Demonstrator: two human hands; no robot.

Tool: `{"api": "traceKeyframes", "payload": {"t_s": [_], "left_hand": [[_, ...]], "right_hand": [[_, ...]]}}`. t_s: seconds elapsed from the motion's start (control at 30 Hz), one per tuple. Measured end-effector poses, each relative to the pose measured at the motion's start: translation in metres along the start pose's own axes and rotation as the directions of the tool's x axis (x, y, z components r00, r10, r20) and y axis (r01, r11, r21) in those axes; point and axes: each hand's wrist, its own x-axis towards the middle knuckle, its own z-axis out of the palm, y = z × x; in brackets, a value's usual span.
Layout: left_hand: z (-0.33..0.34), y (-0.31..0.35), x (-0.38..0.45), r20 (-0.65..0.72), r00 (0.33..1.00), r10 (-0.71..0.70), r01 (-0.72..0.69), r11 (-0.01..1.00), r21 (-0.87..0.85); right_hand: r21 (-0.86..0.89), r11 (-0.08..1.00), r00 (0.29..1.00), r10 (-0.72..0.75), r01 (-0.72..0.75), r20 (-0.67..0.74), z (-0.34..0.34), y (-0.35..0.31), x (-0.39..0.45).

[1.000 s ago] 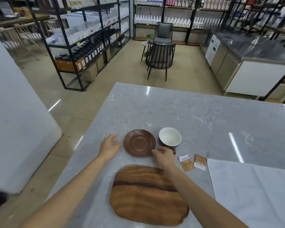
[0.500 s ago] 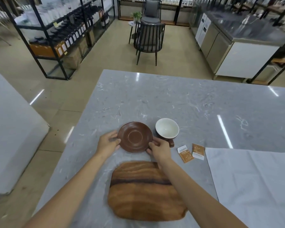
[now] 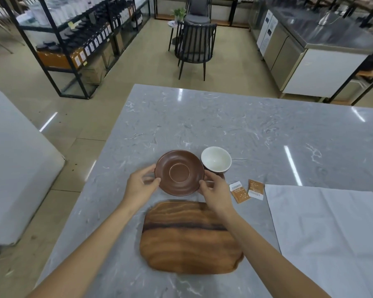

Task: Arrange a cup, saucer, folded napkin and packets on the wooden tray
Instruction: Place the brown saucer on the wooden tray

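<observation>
A round brown saucer (image 3: 179, 172) is gripped at its two sides, my left hand (image 3: 140, 186) on the left rim and my right hand (image 3: 214, 189) on the right rim. It is tilted up toward me, just beyond the wooden tray (image 3: 190, 237). The tray lies bare on the grey marble table (image 3: 256, 136). A cup (image 3: 216, 161), white inside and dark outside, stands right of the saucer. Two orange-and-white packets (image 3: 247, 190) lie right of my right hand. A white napkin (image 3: 332, 231) lies spread flat at the right.
The table's left edge drops to the floor beside my left arm. Beyond the table are a dark chair (image 3: 193, 44), black shelving with bottles (image 3: 78, 39) at the left and a steel counter (image 3: 323, 39) at the right.
Both hands closed in on the saucer's rim from either side and took hold of it. The saucer has tipped up off the table. My head moved closer.
</observation>
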Motion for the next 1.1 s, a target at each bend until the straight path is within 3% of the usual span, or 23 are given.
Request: {"api": "traceKeyframes", "payload": {"t_s": [0.1,0.3,0.67,1.1], "left_hand": [[0.009,0.007,-0.020,-0.012,0.998,0.061,-0.060,0.996,0.059],[0.020,0.007,-0.070,0.023,0.993,0.115,-0.117,0.981,0.152],[0.029,-0.012,-0.133,0.080,0.994,0.073,-0.086,0.980,0.181],[0.036,-0.020,-0.156,0.101,0.994,0.040,-0.062,0.972,0.229]], "right_hand": [[-0.134,0.983,0.991,-0.131,0.129,-0.006,-0.015,-0.002,-0.015],[-0.220,0.959,0.983,-0.186,0.178,-0.013,-0.038,0.010,-0.053],[-0.186,0.979,0.996,-0.084,0.084,0.006,-0.053,0.034,-0.125],[-0.268,0.963,1.000,-0.019,0.017,-0.005,-0.050,0.047,-0.147]]}}
